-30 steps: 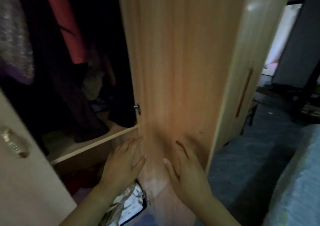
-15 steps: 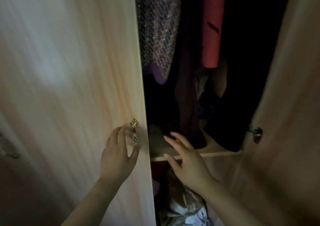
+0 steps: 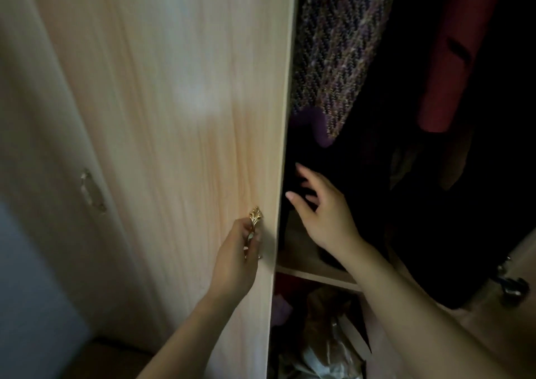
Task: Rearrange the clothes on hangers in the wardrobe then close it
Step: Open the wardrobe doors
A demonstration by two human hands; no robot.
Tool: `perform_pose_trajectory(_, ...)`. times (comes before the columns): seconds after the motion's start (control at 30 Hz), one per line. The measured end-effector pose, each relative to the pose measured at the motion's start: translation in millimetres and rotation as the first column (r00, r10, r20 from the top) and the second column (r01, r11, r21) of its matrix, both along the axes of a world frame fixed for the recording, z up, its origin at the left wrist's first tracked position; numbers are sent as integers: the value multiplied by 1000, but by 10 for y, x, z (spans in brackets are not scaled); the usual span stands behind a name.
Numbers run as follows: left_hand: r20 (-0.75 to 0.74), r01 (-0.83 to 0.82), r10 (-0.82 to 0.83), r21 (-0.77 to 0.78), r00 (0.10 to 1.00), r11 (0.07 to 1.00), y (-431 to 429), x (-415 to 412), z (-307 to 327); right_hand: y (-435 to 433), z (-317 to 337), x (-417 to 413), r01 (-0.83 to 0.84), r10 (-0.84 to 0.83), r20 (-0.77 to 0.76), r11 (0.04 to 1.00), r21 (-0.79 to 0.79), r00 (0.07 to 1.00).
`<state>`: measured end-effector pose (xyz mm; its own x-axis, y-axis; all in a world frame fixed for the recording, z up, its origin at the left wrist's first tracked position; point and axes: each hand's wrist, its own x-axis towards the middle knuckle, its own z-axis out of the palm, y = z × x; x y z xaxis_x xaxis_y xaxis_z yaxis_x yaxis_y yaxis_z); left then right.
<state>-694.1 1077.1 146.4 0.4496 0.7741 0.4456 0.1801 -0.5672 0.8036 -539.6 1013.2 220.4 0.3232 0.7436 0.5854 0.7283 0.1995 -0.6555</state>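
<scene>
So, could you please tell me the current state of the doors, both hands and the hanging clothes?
Left door: ajar, with a gap showing the inside of the wardrobe.
Right door: open, only partly in view.
Left hand: grips the gold handle.
Right hand: fingers spread, reaching into the wardrobe, holding nothing.
Knitted garment: hanging.
Red garment: hanging.
</scene>
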Motion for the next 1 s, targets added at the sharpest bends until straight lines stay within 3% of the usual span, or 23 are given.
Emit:
perform_pose_trajectory(0.2, -60, -127, 126, -6, 990, 992, -406, -472, 35, -123, 122, -354, -297, 288, 83, 945, 137, 954)
perform_pose_trajectory(0.4, -106, -272, 267, -34, 958, 962, -679, -1083, -19, -271, 82, -872, -453, 440, 109, 873, 177, 891)
perform_pose_trajectory(0.67, -132, -307, 298, -56, 945, 950, -866, -1882, 7, -352, 102, -1638, -543, 504, 208, 805, 239, 838)
perform_pose_trajectory(0.83, -145, -272, 263, -45, 954, 961, -875, -2441, 57, -312, 77, -2148, -620, 610, 114, 759, 198, 784)
perform_pose_trajectory(1.0, -153, -255, 238, -99, 959, 962, -862, -2979, 126, -249, 34, -2782, -564, 537, 170, 788, 247, 826)
